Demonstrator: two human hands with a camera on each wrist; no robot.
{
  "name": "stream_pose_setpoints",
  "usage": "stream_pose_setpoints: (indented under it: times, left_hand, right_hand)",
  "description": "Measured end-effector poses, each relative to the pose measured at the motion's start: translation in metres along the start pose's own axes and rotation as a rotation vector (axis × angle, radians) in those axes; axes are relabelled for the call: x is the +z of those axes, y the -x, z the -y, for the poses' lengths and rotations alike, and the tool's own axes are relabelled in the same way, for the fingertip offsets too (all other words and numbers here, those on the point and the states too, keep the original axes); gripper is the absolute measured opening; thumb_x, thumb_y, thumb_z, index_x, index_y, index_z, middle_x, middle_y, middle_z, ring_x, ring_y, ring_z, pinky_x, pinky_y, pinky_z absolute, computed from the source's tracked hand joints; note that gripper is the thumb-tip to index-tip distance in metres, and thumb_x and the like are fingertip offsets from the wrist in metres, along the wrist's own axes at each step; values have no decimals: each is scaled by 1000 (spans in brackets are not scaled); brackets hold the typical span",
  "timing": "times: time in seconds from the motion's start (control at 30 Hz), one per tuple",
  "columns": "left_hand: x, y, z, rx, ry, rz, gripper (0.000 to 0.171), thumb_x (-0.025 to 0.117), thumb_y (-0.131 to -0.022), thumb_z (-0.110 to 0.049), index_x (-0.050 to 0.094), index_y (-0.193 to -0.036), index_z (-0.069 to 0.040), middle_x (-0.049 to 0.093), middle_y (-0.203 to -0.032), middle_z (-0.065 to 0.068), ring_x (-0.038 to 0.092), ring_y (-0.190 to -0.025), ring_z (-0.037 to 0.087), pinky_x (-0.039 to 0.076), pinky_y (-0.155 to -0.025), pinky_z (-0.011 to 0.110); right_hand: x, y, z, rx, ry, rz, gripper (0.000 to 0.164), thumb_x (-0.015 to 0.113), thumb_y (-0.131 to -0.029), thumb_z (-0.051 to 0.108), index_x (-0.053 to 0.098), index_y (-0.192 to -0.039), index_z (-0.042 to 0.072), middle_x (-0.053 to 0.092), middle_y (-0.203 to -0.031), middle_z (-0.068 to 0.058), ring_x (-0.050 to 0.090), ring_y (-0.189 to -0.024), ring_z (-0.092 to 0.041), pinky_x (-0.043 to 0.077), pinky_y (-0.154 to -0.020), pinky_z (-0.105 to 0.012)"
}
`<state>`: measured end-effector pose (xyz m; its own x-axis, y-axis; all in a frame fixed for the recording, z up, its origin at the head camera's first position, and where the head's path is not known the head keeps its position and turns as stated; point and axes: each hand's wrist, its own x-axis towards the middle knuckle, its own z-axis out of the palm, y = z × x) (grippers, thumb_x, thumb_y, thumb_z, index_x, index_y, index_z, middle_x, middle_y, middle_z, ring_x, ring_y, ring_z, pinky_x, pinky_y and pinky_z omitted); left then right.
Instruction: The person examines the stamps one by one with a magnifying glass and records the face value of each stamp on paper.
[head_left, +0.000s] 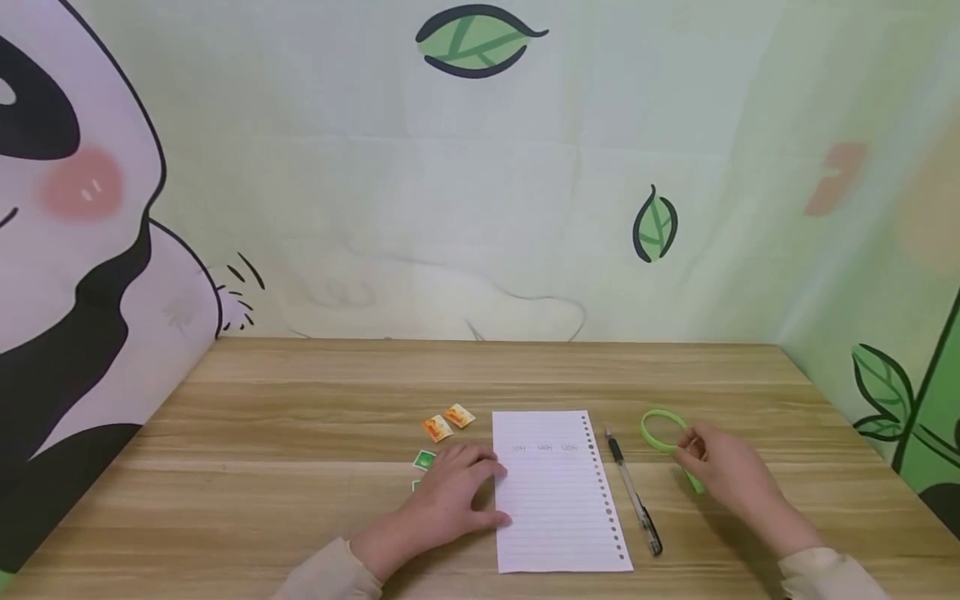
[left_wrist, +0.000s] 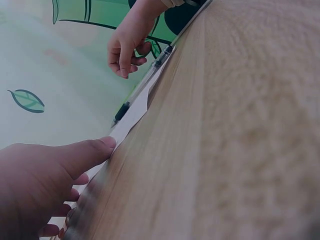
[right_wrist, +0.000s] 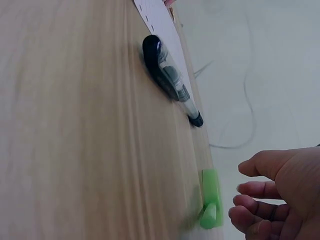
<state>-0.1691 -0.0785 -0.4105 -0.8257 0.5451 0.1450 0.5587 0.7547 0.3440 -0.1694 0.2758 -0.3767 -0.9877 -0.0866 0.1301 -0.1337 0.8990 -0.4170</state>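
Observation:
A sheet of lined paper with punched holes down its right side and faint writing near the top lies on the table. My left hand rests at its left edge, thumb and fingertips touching the margin, fingers spread. A green-framed magnifying glass lies to the right of the paper. Over its handle hovers my right hand, fingers loosely bent. The right wrist view shows a gap between those fingers and the green handle.
Between paper and magnifying glass lies a clear-barrelled pen with black ends. Two small orange stamps lie left of the paper. Green-bordered stamps are partly covered by my left hand. A wall with painted leaves rises behind the wooden table.

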Motion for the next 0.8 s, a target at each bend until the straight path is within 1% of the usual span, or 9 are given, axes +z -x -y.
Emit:
stream_pose_setpoints:
  times: [0.17,0.27,0.37,0.5,0.6,0.67,0.8]
  left_hand:
    - [1,0,0,-4,-9,5,52,74,-79,-48,64,-117,-15,57,-129,3,48,-126,25,32,-113,50]
    - [1,0,0,-9,-12,9,52,74,-79,-48,64,-118,-15,56,-130,3,47,-127,25,32,-113,49]
    - [1,0,0,-8,-14,7,53,74,-79,-48,64,-118,-15,56,-130,3,47,-127,25,32,-114,49]
    - [1,0,1,1,-17,-1,52,74,-79,-48,64,-118,-15,57,-130,3,47,-127,25,32,-113,49]
    - [2,0,1,8,-19,-7,52,74,-78,-48,65,-117,-15,57,-129,3,48,-126,24,33,-113,48]
    - [2,0,1,10,-21,-10,51,74,-78,-48,65,-116,-15,57,-128,3,48,-126,24,33,-113,48]
    - [2,0,2,13,-26,-14,51,74,-78,-48,65,-116,-15,58,-128,3,48,-125,24,33,-113,48]
  right_hand:
    - [1,-1,10,-62,-50,1,18,66,-87,15,61,-98,2,56,-71,1,44,-58,-7,37,-46,-21]
    - [4,-2,14,-86,-74,-6,19,67,-86,14,62,-100,2,56,-71,2,45,-59,-5,39,-48,-20]
    - [8,-2,16,-134,-92,1,18,67,-86,14,62,-101,4,56,-72,3,46,-60,-4,40,-51,-20]
    - [14,-3,17,-229,-135,67,18,67,-87,16,61,-102,6,56,-73,5,46,-61,0,42,-53,-19]
    - [18,-4,17,-278,-172,128,19,67,-88,17,61,-103,8,55,-73,5,45,-61,2,43,-53,-19]
    - [21,-4,18,-307,-187,152,20,67,-88,17,61,-104,7,54,-73,6,45,-61,2,43,-52,-19]
    - [24,-7,21,-314,-173,194,26,67,-88,19,61,-111,6,54,-72,7,45,-59,2,42,-52,-19]
